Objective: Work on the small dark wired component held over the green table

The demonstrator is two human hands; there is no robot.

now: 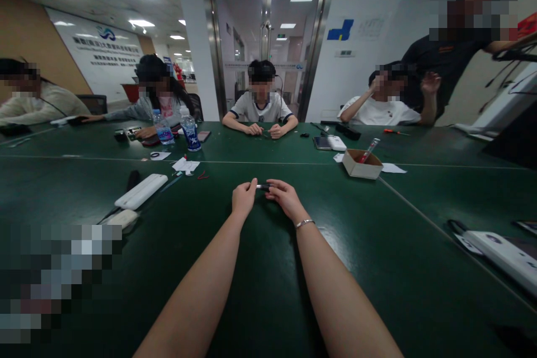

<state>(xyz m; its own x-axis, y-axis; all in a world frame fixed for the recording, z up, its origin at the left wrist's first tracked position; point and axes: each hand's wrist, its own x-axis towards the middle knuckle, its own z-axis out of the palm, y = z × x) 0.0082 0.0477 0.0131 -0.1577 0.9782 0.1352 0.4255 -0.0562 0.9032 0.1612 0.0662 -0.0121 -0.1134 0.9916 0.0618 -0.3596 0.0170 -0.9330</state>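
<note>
Both my forearms reach forward over the green table (pixel 268 268). A small, slim black object with a silvery end (pixel 263 187) spans the gap between my hands; its exact kind is too small to make out. My left hand (pixel 244 199) pinches the silvery end between thumb and fingers. On the black end, the fingers of my right hand (pixel 285 199) are closed. A silver bracelet (pixel 305 224) circles my right wrist.
A small open box (pixel 361 169) with a red-tipped tube lies ahead right. Power strips (pixel 141 191) (pixel 503 257) lie at both sides. Two water bottles (pixel 191 133) (pixel 163 130) stand ahead left, near paper scraps (pixel 185 165). Several people sit across the table; one stands at right.
</note>
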